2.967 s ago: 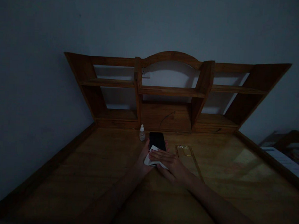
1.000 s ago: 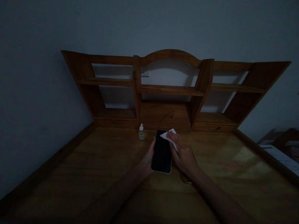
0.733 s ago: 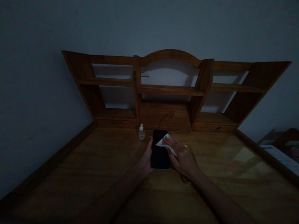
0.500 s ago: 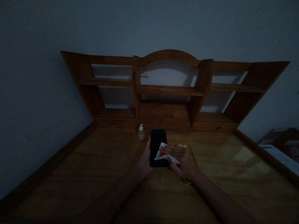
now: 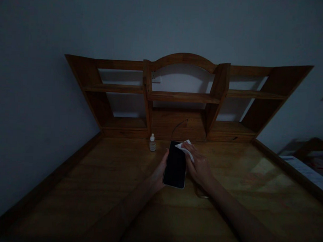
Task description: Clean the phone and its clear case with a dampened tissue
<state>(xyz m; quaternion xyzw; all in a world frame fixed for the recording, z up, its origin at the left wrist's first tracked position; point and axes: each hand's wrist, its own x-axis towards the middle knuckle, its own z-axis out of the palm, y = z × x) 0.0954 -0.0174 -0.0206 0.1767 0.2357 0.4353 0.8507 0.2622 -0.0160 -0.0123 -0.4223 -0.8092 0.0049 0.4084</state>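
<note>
A black smartphone point(image 5: 175, 165) lies screen up on the wooden desk, with its screen dark. My left hand point(image 5: 159, 172) grips its left edge. My right hand point(image 5: 198, 165) presses a white wipe point(image 5: 186, 146) against the phone's top right corner, and the wipe's folds stick out past the fingers. A small white-capped dropper bottle point(image 5: 152, 143) stands just left of the phone's top end. Beneath my right wrist, a clear phone case point(image 5: 203, 195) is mostly hidden.
The wooden desk point(image 5: 95, 189) has raised side edges. A wooden hutch with shelves point(image 5: 183, 97) stands along its back, with a wall socket point(image 5: 156, 78) behind it. Part of a bed point(image 5: 305, 166) shows at far right.
My right hand and the wipe have moved from mid-screen up to the phone's top right corner. The phone sits slightly nearer me, and my left hand stays on its edge.
</note>
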